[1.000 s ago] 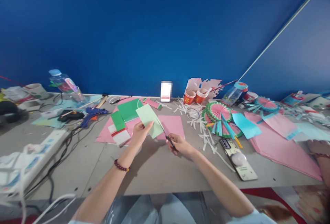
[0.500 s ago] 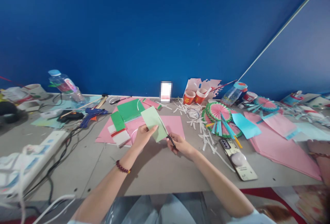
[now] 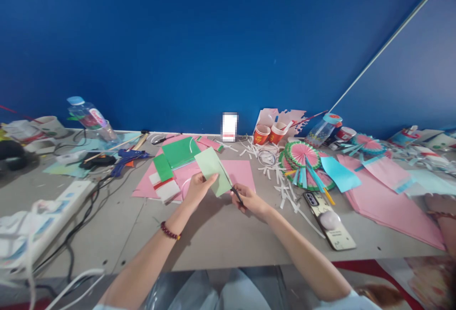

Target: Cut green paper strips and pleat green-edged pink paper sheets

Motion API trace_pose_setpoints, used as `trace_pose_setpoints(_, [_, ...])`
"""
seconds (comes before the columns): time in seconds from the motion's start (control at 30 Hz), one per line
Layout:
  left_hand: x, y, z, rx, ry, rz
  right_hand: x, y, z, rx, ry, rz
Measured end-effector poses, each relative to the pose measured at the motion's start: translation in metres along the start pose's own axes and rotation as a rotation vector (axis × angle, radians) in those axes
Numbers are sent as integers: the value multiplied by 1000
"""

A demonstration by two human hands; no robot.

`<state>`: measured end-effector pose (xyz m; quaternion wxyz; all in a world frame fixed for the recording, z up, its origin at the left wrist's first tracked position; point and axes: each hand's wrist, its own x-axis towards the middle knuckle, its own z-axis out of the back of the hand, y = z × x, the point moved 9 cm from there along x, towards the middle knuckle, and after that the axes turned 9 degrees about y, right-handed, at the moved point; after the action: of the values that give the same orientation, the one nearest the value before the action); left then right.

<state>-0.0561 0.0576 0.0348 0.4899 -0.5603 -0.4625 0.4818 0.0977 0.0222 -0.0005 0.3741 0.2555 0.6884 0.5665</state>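
Note:
Between thumb and fingers, my left hand (image 3: 201, 187) holds a light green sheet of paper (image 3: 210, 163), raised at a slant over the table. My right hand (image 3: 245, 199) is closed round the black handles of a pair of scissors (image 3: 235, 195). Their blades lie along the right edge of the green paper. Beneath the paper rests a pink sheet (image 3: 242, 172). To the left of it lie dark green paper pieces (image 3: 181, 152) and a small red-and-white piece (image 3: 167, 189).
White paper strips (image 3: 281, 188) are scattered right of my hands, beside pink-and-green paper fans (image 3: 302, 155) and a phone (image 3: 337, 234). Red paper cups (image 3: 261, 135) stand by the blue wall. A blue glue gun (image 3: 126, 158) and a power strip (image 3: 67, 205) lie left. Another person's hand (image 3: 441, 203) rests far right.
Both hands, the green paper and the scissors stay almost in the same place. The scissor blades appear slightly more closed along the paper's edge.

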Motion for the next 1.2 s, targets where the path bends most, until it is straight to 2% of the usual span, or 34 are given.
trace_pose_setpoints(0.47, [4,7,1,-13,17,-11,0,2,0,-7,-8,16])
trace_pose_setpoints(1.2, [0,-2,-1,8,7,-6,0,-2,3,-24,-29,1])
